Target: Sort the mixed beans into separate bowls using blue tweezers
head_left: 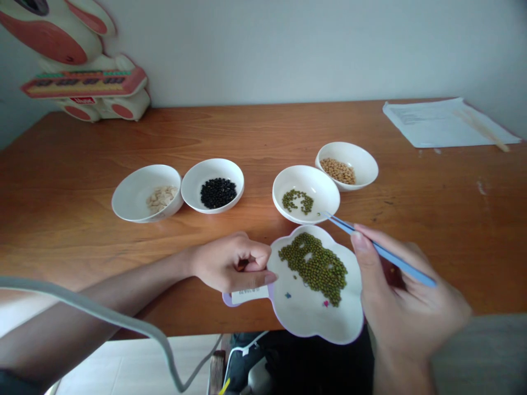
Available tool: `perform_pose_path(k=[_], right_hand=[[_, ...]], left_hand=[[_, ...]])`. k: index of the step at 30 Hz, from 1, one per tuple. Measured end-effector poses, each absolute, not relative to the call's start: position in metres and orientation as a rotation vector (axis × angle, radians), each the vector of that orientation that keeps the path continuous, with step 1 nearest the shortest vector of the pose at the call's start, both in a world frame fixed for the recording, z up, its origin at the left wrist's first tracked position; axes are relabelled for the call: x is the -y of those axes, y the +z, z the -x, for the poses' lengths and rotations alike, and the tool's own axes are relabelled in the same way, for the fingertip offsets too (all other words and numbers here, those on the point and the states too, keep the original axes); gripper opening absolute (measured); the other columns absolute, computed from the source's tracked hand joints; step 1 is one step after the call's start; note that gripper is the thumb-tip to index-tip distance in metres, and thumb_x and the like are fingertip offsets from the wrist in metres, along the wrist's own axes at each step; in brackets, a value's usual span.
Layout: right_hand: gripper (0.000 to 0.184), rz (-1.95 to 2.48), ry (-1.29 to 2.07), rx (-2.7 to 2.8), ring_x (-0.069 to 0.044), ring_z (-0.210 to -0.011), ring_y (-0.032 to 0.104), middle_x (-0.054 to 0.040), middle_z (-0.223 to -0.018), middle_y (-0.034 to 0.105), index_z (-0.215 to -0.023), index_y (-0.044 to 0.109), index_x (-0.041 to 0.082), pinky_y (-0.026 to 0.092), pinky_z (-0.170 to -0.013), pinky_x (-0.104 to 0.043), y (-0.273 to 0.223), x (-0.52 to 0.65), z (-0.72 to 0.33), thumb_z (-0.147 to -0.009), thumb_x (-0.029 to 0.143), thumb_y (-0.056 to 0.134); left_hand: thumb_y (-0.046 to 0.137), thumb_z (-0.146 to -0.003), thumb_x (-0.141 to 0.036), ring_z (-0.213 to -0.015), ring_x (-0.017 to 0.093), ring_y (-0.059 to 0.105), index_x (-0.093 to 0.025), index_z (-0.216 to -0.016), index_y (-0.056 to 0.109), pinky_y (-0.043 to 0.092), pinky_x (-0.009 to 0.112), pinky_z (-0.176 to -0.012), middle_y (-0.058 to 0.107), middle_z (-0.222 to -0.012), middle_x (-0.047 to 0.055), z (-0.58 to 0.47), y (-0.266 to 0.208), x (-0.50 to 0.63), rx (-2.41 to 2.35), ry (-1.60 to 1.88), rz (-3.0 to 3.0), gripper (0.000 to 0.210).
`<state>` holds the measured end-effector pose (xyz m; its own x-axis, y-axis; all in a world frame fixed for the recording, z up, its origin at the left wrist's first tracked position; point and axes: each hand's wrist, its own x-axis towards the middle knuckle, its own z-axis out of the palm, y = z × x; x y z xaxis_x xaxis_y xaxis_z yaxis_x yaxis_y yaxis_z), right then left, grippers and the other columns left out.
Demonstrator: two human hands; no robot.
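My left hand [234, 262] is closed on the handle side of a white flower-shaped dish [304, 318] with a purple rim. Green mung beans [317, 266] lie spread in its upper part. The dish is tilted at the table's front edge. Blue tweezers [389, 255] are pinched in my right hand [405, 302], to the right of the dish. Their tips reach over the near rim of a white bowl [284, 181], close to a single green bean. A small heap of mung beans [297, 201] lies in that bowl.
Behind it stands a bowl [366, 164] of tan beans. To the left are a bowl [191, 184] of black beans and a bowl [127, 195] of pale flat seeds. A toy keyboard [86, 82] stands back left; papers [444, 123] lie back right. A grey cable [102, 314] crosses my left forearm.
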<state>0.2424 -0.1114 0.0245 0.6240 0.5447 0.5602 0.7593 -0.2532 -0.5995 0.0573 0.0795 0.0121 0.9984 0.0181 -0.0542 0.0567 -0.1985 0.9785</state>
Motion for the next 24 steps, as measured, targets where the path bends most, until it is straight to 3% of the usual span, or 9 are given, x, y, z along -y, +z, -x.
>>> perform_pose_path(k=[5,13,24], right_hand=[[0.022,1.902,-0.259,1.017,-0.017,-0.079,0.072,0.0000,-0.094,0.079,-0.111,0.078,0.031,0.055,-0.069,-0.031,0.024,0.115,-0.243,-0.091,0.022,0.075],[0.022,1.982,-0.151,1.315,-0.013,-0.075,0.071,0.0008,-0.092,0.077,-0.113,0.075,0.028,0.054,-0.067,-0.026,0.017,0.164,-0.242,-0.092,0.019,0.073],[0.025,1.960,-0.153,1.390,-0.009,-0.071,0.068,0.0010,-0.087,0.076,-0.116,0.074,0.025,0.055,-0.066,-0.022,0.016,0.146,-0.238,-0.091,0.018,0.075]], left_hand=[[0.062,-0.095,-0.023,-0.049,0.006,0.028,-0.022,-0.065,0.031,0.023,0.021,-0.044,0.033,-0.057,-0.009,-0.058,0.014,-0.079,-0.046,-0.018,-1.761,0.043],[0.063,-0.095,-0.022,-0.049,0.007,0.030,-0.022,-0.066,0.032,0.025,0.021,-0.045,0.035,-0.058,-0.009,-0.058,0.015,-0.080,-0.064,-0.052,-1.759,0.043],[0.062,-0.096,-0.020,-0.048,0.005,0.029,-0.022,-0.065,0.032,0.024,0.019,-0.043,0.033,-0.057,-0.010,-0.058,0.014,-0.080,-0.053,-0.043,-1.752,0.043]])
